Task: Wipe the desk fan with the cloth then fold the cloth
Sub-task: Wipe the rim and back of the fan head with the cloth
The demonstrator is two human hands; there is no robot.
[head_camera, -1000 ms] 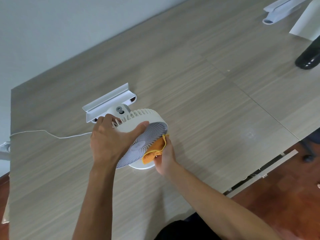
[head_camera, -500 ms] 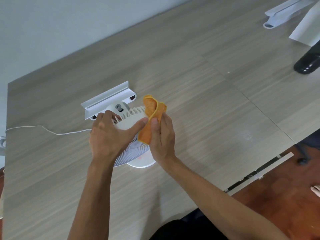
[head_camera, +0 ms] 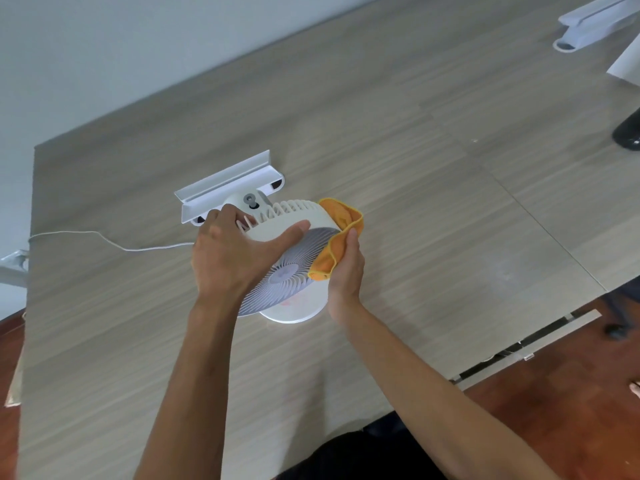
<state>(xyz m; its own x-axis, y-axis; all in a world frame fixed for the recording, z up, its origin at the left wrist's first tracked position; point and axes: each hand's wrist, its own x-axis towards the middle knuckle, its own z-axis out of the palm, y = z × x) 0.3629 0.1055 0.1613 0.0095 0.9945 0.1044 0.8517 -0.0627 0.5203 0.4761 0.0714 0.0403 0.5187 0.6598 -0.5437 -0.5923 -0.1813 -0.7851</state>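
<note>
Wiping is the step in hand: left hand (head_camera: 228, 258) fingers clamp the desk fan (head_camera: 287, 251) head, right hand (head_camera: 346, 268) fingers pinch the orange cloth (head_camera: 341, 233) against its right rim, so folding waits; next, sweep the front grille.

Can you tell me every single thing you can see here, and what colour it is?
desk fan: 1, white, middle of the desk, head tilted
cloth: 1, orange, draped over the fan's right rim
cord: 1, white, runs left from the fan
bracket: 1, white, just behind the fan
second bracket: 1, white, far right corner
dark object: 1, black, right edge, cut off
desk: 1, grey wood-grain
floor: reddish brown, lower right
left hand: 1, gripping the fan's top
right hand: 1, holding the cloth
</note>
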